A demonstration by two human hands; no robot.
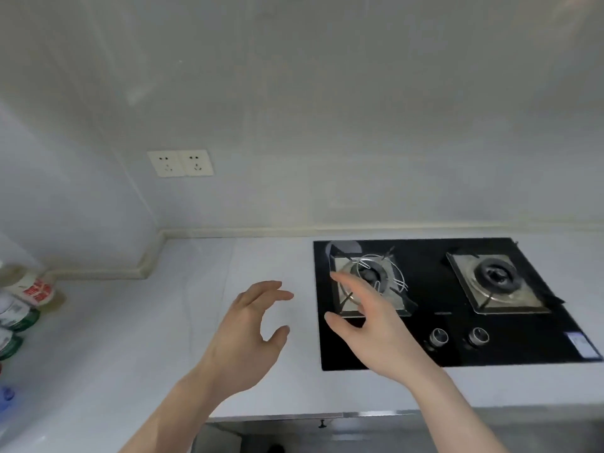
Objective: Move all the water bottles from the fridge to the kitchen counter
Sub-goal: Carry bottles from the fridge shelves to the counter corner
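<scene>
So right now both hands are held out over the pale grey stone-look counter (130, 338) with nothing in them: the left hand (248, 335) has its fingers loosely curved in a half-open grip around plain air, and the right hand (369, 325) is spread flat, fingers straight, hovering above the near left corner of the black glass two-burner gas hob (536, 331). No fridge anywhere in view, so can't say how many bottles are left in there. Over at the far left edge there's a cluster of plastic bottles with red and green labels (23, 305) on the counter, partly cut off and blurry, so I honestly can't tell if those are the water bottles or something else. What could go wrong, I reckon: the left burner has a loose bent wire ring (382, 273) sitting on it, right next to the right hand's fingertips, and a careless sweep could snag it or knock it off. Setting bottles down on the hob itself would be a bad idea too, with the uneven pan supports and the two metal knobs (457, 336) near the front. Room-wise, the open stretch between the bottle cluster and the hob looks like the best landing zone, but the counter's front edge is close under the wrists, so anything put down should go well back toward the white wall (294, 125).
</scene>
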